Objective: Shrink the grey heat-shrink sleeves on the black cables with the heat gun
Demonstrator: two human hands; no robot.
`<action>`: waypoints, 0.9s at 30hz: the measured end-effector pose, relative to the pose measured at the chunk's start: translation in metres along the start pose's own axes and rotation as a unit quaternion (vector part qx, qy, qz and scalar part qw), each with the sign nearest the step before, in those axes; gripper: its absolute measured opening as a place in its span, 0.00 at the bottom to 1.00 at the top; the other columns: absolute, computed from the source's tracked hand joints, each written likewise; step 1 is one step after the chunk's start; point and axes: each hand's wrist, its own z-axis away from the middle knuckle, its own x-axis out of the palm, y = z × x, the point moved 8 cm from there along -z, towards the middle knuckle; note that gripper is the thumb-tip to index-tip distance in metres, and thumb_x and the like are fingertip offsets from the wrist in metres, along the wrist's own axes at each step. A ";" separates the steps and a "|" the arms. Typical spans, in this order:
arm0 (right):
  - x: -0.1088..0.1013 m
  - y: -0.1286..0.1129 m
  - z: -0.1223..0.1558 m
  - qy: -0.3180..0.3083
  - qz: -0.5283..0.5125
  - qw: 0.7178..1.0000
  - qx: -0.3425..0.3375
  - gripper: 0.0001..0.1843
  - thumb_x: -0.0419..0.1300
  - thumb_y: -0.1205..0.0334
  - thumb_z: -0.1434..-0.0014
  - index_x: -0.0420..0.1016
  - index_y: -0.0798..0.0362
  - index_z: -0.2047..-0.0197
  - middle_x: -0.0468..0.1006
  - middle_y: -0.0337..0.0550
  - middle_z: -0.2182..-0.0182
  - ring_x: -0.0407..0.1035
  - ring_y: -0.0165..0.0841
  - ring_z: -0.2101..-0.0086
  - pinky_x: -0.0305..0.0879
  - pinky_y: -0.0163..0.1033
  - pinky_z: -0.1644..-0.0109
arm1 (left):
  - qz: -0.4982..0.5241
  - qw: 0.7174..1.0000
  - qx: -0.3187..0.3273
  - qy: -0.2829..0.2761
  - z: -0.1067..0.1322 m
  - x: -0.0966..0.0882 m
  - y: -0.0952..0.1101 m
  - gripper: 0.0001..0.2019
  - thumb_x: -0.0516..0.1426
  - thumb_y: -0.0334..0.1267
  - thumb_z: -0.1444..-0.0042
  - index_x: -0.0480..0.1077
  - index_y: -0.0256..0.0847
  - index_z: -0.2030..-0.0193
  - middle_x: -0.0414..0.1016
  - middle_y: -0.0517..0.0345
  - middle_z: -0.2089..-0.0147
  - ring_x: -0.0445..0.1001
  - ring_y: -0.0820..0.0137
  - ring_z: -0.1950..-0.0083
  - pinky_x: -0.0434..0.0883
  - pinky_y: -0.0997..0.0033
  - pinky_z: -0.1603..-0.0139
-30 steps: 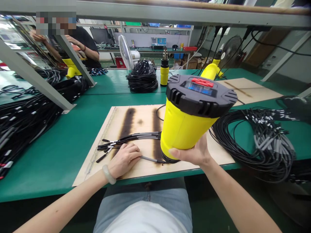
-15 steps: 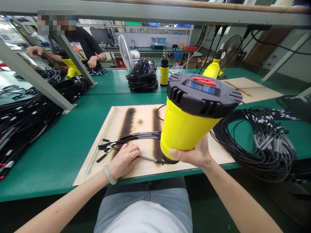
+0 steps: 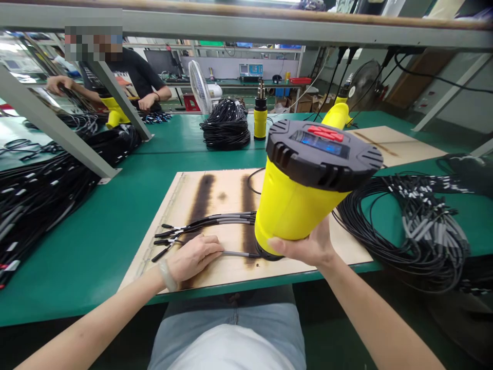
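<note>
My right hand (image 3: 310,246) grips the lower end of a big yellow heat gun (image 3: 296,200) with a black rear cap (image 3: 323,154), its nozzle pointed down at a scorched wooden board (image 3: 200,267). My left hand (image 3: 192,256) lies on the board, fingers curled over a thin grey-sleeved cable (image 3: 239,254) that runs under the gun's nozzle. A bundle of similar black cables (image 3: 200,224) lies just beyond that hand, their ends fanned out to the left.
A large coil of black cables (image 3: 408,226) sits to the right, more cables (image 3: 38,190) heap at the left, and another coil (image 3: 227,126) stands behind. A second yellow heat gun (image 3: 261,114) stands upright farther back. Across the green table (image 3: 115,216) a person (image 3: 127,77) handles cables.
The view shifted slightly; my left hand flattened a little on the cable. The heat gun stays almost still. The person across the table moved their arms.
</note>
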 end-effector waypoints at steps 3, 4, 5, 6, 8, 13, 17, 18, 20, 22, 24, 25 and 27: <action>0.000 0.001 0.000 0.003 0.001 1.000 0.006 0.20 0.67 0.60 0.65 0.67 0.47 0.66 0.78 0.39 0.74 0.74 0.40 0.71 0.75 0.44 0.66 | 0.001 1.000 0.002 -0.010 -0.002 0.000 -0.001 0.20 0.40 0.40 0.34 0.72 0.38 0.59 0.73 0.52 0.64 0.71 0.70 0.65 0.67 0.73 0.62; -0.001 0.001 0.000 0.008 0.006 1.000 0.007 0.21 0.68 0.59 0.66 0.67 0.47 0.66 0.78 0.40 0.73 0.74 0.41 0.71 0.75 0.45 0.66 | 0.000 1.000 0.002 -0.012 -0.002 0.000 -0.002 0.20 0.40 0.40 0.34 0.72 0.38 0.58 0.73 0.52 0.64 0.71 0.70 0.65 0.67 0.73 0.62; -0.002 0.002 0.000 0.016 0.012 1.000 0.008 0.22 0.68 0.59 0.67 0.67 0.48 0.66 0.78 0.41 0.73 0.74 0.41 0.71 0.75 0.45 0.66 | -0.002 1.000 0.002 -0.012 -0.003 0.000 -0.002 0.20 0.40 0.40 0.34 0.72 0.38 0.58 0.73 0.53 0.65 0.71 0.70 0.65 0.67 0.73 0.63; -0.003 0.003 0.000 0.022 0.018 1.000 0.007 0.23 0.69 0.58 0.67 0.67 0.48 0.65 0.77 0.41 0.72 0.74 0.41 0.71 0.75 0.45 0.66 | -0.005 1.000 0.002 -0.013 -0.003 -0.001 -0.002 0.20 0.40 0.39 0.34 0.72 0.38 0.58 0.73 0.53 0.65 0.71 0.70 0.65 0.67 0.73 0.63; -0.003 0.005 0.001 0.023 0.019 1.000 0.001 0.23 0.69 0.58 0.67 0.67 0.48 0.65 0.77 0.41 0.72 0.74 0.41 0.71 0.75 0.45 0.66 | -0.012 1.000 0.001 -0.014 -0.004 -0.001 -0.002 0.20 0.40 0.39 0.34 0.72 0.38 0.59 0.74 0.53 0.65 0.72 0.69 0.66 0.67 0.73 0.63; -0.003 0.008 -0.001 0.012 -0.003 1.000 0.000 0.23 0.70 0.57 0.65 0.68 0.47 0.65 0.78 0.41 0.71 0.74 0.41 0.70 0.75 0.46 0.64 | -0.010 1.000 0.004 -0.018 -0.005 -0.001 -0.002 0.18 0.41 0.38 0.35 0.72 0.38 0.59 0.74 0.53 0.66 0.72 0.70 0.66 0.66 0.74 0.64; 0.000 0.010 -0.001 0.001 0.002 1.000 0.021 0.20 0.68 0.57 0.66 0.68 0.46 0.68 0.78 0.40 0.74 0.74 0.41 0.71 0.75 0.45 0.67 | 0.001 1.000 -0.001 -0.017 -0.005 -0.001 -0.003 0.17 0.42 0.38 0.35 0.72 0.38 0.59 0.74 0.54 0.65 0.72 0.70 0.65 0.66 0.74 0.63; 0.001 0.009 -0.001 -0.006 -0.002 1.000 0.020 0.19 0.68 0.58 0.65 0.68 0.46 0.68 0.78 0.40 0.73 0.74 0.41 0.71 0.75 0.45 0.67 | 0.005 1.000 -0.004 -0.017 -0.005 -0.001 -0.004 0.17 0.42 0.38 0.35 0.71 0.38 0.59 0.74 0.54 0.65 0.72 0.70 0.65 0.66 0.74 0.62; 0.002 0.008 -0.001 -0.009 -0.012 1.000 0.012 0.18 0.68 0.59 0.64 0.69 0.46 0.67 0.78 0.40 0.72 0.74 0.41 0.71 0.75 0.45 0.67 | 0.011 1.000 -0.008 -0.015 -0.005 -0.001 -0.005 0.16 0.43 0.37 0.36 0.71 0.38 0.58 0.74 0.54 0.64 0.72 0.70 0.64 0.66 0.74 0.62; 0.000 0.007 0.000 0.002 -0.010 1.000 0.007 0.18 0.68 0.59 0.64 0.69 0.46 0.67 0.78 0.40 0.73 0.74 0.41 0.72 0.75 0.46 0.66 | 0.017 1.000 -0.011 -0.012 -0.004 -0.001 -0.005 0.14 0.44 0.37 0.36 0.71 0.39 0.58 0.73 0.54 0.64 0.72 0.70 0.64 0.66 0.74 0.61; 0.001 0.007 0.000 -0.004 -0.002 1.000 0.009 0.18 0.68 0.58 0.64 0.68 0.46 0.67 0.77 0.39 0.74 0.74 0.41 0.73 0.75 0.47 0.66 | 0.022 1.000 -0.016 -0.010 -0.003 0.000 -0.006 0.13 0.46 0.36 0.37 0.71 0.39 0.59 0.73 0.54 0.64 0.72 0.70 0.63 0.66 0.74 0.61; 0.001 0.007 0.000 -0.009 0.003 1.000 0.010 0.18 0.67 0.57 0.64 0.67 0.46 0.68 0.77 0.39 0.75 0.74 0.41 0.73 0.75 0.48 0.65 | 0.024 0.999 -0.020 -0.009 -0.003 0.000 -0.006 0.12 0.47 0.36 0.38 0.71 0.39 0.59 0.72 0.54 0.64 0.72 0.69 0.63 0.66 0.73 0.61; 0.002 0.007 0.000 -0.015 0.011 1.000 0.009 0.18 0.67 0.56 0.63 0.67 0.45 0.67 0.77 0.39 0.74 0.74 0.41 0.71 0.75 0.48 0.63 | 0.028 0.999 -0.030 -0.006 -0.002 0.000 -0.006 0.10 0.48 0.35 0.39 0.71 0.39 0.59 0.72 0.54 0.64 0.71 0.69 0.64 0.66 0.73 0.62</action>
